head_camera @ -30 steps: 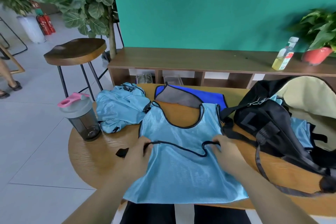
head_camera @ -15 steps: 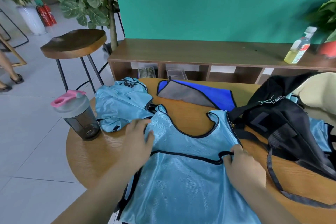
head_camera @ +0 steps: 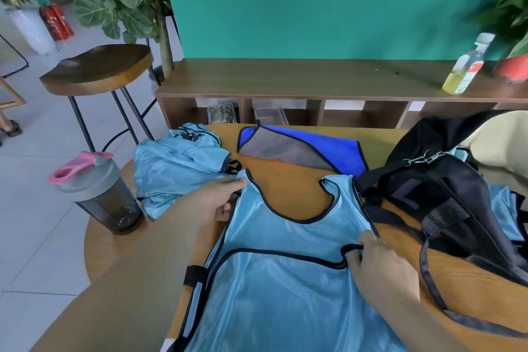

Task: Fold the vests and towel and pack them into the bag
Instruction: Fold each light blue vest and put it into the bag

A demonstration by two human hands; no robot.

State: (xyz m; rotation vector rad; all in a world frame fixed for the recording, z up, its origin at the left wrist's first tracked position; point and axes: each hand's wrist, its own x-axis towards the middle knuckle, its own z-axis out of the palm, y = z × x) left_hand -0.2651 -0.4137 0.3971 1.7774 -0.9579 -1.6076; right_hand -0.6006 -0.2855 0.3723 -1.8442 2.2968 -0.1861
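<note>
A light blue vest (head_camera: pixel 285 288) with black trim lies spread flat on the round wooden table (head_camera: pixel 114 248) in front of me. My left hand (head_camera: pixel 213 201) holds its left shoulder strap near the top edge. My right hand (head_camera: pixel 377 268) pinches the black trim at the vest's right armhole. A second light blue vest (head_camera: pixel 177 168) sits crumpled at the back left. A blue and grey towel (head_camera: pixel 300 148) lies folded at the back centre. The black bag (head_camera: pixel 445 194) sits open at the right, with blue fabric (head_camera: pixel 505 214) showing inside it.
A dark shaker bottle (head_camera: pixel 100 194) with a pink lid stands on the table's left edge. The bag's strap (head_camera: pixel 440 303) trails across the table at the right. A stool (head_camera: pixel 100 68) and a low wooden shelf (head_camera: pixel 314 80) with a bottle (head_camera: pixel 465 66) stand behind.
My left hand has moved up from the vest's front edge to its left shoulder strap. My right hand stays on the right armhole trim. The vest now lies longer toward me.
</note>
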